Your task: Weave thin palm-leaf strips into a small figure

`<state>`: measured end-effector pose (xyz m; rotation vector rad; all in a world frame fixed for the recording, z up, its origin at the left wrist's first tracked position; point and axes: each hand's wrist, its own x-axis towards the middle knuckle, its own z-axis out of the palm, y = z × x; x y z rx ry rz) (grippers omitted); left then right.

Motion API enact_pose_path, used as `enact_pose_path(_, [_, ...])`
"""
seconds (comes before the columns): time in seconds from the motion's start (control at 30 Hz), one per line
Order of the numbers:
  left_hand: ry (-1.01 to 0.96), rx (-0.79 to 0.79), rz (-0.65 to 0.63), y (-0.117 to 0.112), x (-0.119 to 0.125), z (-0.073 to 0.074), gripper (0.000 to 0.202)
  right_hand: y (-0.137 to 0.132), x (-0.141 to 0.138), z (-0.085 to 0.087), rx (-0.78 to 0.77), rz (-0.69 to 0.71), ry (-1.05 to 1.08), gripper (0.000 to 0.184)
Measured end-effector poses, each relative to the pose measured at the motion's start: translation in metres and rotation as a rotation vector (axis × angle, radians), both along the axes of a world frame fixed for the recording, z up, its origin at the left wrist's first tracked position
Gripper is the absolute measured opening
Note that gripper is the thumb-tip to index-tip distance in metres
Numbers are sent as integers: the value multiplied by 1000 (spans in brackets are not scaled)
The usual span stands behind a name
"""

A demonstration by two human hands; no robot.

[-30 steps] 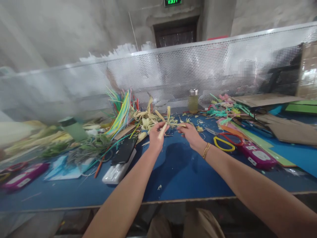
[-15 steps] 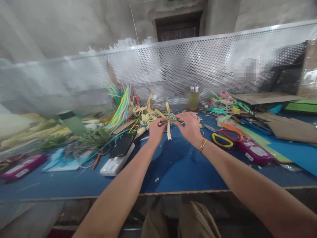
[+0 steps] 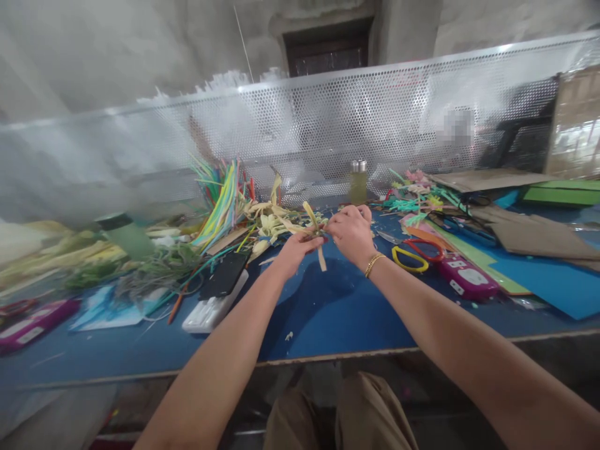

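Over the blue tabletop, my left hand pinches a pale yellow husk-like strip, one end hanging below the fingers and another end rising above them. My right hand, with a gold bracelet at the wrist, is closed against the same piece from the right; its fingertips meet the strip where it crosses, and that spot is partly hidden. Just behind the hands lies a heap of pale husk pieces, some shaped like petals. Red-and-yellow-handled scissors lie to the right of my right hand.
At left are a black phone on a white box, a bundle of coloured stems and green-grey string. A jar stands at the back. At right are a purple case, coloured sheets and cardboard.
My hands have drawn closer together around the strip, and its upright end now leans left. My right fingers have curled more. The view has shifted slightly.
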<state>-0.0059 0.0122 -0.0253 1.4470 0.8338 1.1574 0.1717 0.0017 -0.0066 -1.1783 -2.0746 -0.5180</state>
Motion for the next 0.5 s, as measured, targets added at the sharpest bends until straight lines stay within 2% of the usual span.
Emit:
enact_pose_path(0.07, [-41,-4,-2,-2,5,-2,47,-2,-4,-1,1,-6,-35,20])
enact_pose_path(0.27, [-56,86,207,3,4,-1,30,-4,-8,-4,18,-91,-55,19])
enact_pose_path(0.5, [17,151,139,6,7,-5,34,-5,-9,-5,21,-101,3,14])
